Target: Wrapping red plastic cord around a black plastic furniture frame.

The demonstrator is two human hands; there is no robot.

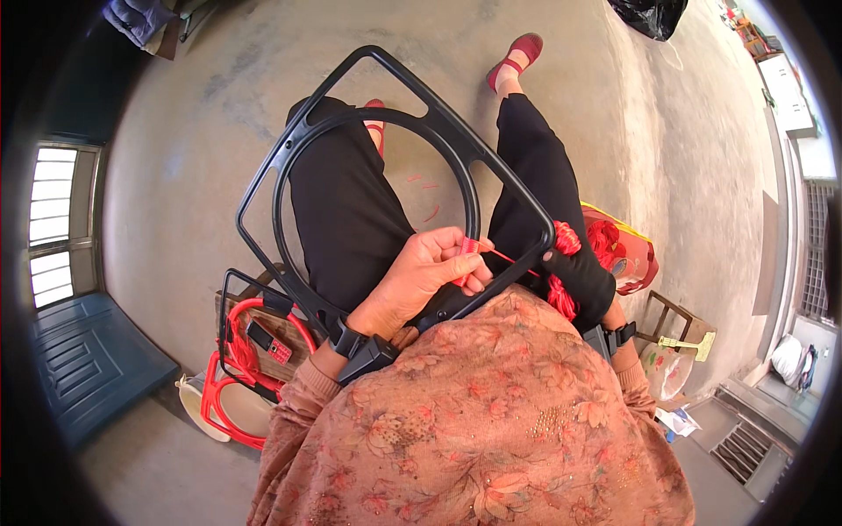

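Observation:
Across my lap rests a black metal frame [504, 180], a rounded square with a ring inside it. My left hand [428, 267] is closed on the ring's near right side, thumb and fingers pinching a short section wound with red cord [470, 249]. A taut strand of the cord runs from there to my right hand [582, 273], which wears a dark glove with a bare fingertip showing. That hand is closed round a red cord bundle [566, 237], whose loops stick out above and below it. The ring's lowest part is partly hidden by my left hand and wrist.
At left, a stool carries a red-wrapped frame [226, 412], a second black frame and a red mobile phone [269, 341]. A red bag [638, 263] stands by my right leg, with a wooden stool [671, 316] nearer. Cord scraps [430, 186] lie on the floor.

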